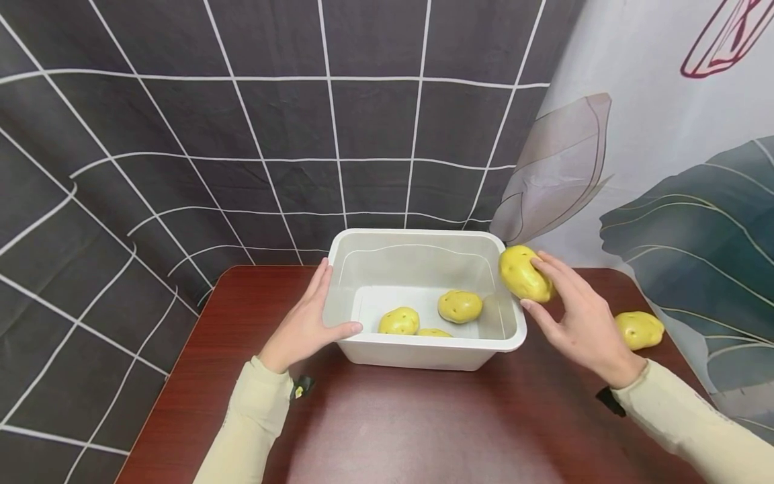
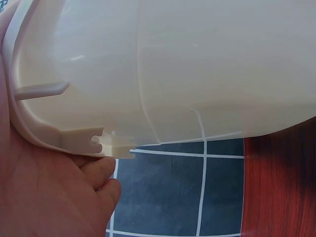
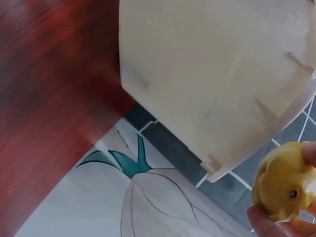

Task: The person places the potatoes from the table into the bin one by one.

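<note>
A white plastic bin (image 1: 417,353) stands on the table with several yellow potatoes inside, among them one potato (image 1: 399,321) at the front left and another potato (image 1: 460,306) to the right. Fairly straight fingers of my left hand (image 1: 302,319) lie along the bin's left side, the thumb at the front corner of its rim; the left wrist view has this hand (image 2: 64,190) against the rim. Beside the bin's right rim, my right hand (image 1: 577,312) grips a potato (image 1: 525,274) between thumb and fingers. The right wrist view also shows that potato (image 3: 281,182).
One more potato (image 1: 639,330) lies on the dark red table (image 1: 423,430) to the right, behind the right hand. A dark grid-patterned cloth (image 1: 278,121) hangs at the back and left, and a pale leaf-print cloth (image 1: 653,148) hangs on the right.
</note>
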`<move>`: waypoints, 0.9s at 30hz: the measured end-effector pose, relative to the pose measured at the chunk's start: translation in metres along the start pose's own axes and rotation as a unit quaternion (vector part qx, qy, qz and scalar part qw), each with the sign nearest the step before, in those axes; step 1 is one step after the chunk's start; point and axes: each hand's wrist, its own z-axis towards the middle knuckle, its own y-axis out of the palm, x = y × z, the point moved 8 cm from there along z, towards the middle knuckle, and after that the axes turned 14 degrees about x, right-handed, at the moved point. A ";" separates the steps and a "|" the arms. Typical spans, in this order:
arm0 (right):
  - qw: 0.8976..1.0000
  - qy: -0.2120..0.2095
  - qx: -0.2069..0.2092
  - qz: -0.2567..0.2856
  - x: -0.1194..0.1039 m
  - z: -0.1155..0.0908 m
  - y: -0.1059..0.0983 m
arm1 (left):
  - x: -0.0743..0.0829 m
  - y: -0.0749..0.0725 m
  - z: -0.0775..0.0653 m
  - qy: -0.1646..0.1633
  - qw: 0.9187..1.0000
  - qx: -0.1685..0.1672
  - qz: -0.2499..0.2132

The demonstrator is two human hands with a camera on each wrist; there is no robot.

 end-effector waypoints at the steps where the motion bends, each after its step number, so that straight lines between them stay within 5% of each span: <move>1: 1.000 0.000 -0.001 0.001 -0.001 0.000 0.001 | 0.000 0.000 0.000 -0.001 1.000 0.000 0.000; 27: 0.999 -0.018 -0.016 0.040 -0.020 -0.002 0.020 | 0.001 -0.001 -0.001 -0.008 1.000 -0.003 -0.004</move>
